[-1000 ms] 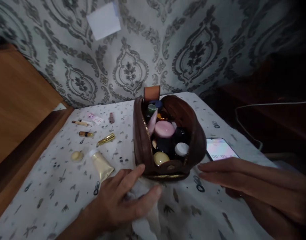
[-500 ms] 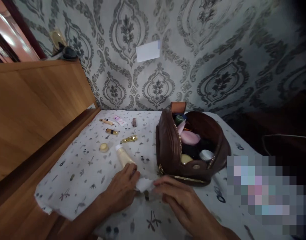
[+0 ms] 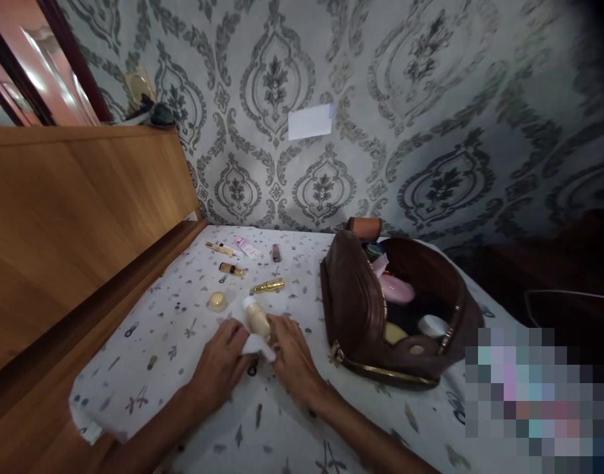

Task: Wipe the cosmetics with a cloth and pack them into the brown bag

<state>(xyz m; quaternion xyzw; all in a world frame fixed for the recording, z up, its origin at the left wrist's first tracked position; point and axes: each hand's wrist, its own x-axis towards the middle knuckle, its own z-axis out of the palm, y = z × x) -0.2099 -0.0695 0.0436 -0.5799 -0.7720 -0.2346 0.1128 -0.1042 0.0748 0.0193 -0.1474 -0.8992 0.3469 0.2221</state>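
Note:
My left hand (image 3: 222, 359) is closed, its fingers pinching one end of a small white tissue (image 3: 258, 345). The tissue's other end is at the fingers of my right hand (image 3: 294, 359), which are bent around it. Just beyond the tissue lies a cream squeeze tube (image 3: 256, 317) with a white cap; my right fingers are beside its lower end, and I cannot tell whether they touch it. Farther off are a small round yellowish jar (image 3: 217, 301), a gold lipstick-like tube (image 3: 268, 286) and a dark-and-gold one (image 3: 231, 268).
An open brown toiletry bag (image 3: 354, 296) stands to the right, holding a pink item (image 3: 398, 289) and a white-lidded jar (image 3: 433, 326). A pink-and-white tube (image 3: 246, 247) lies near the back. A wooden panel (image 3: 84, 230) borders the left; patterned wallpaper (image 3: 326, 191) rises behind.
My right hand has moved left, closer to the tube and my left hand. The tissue now lies slanted between my hands. The whole view has shifted slightly.

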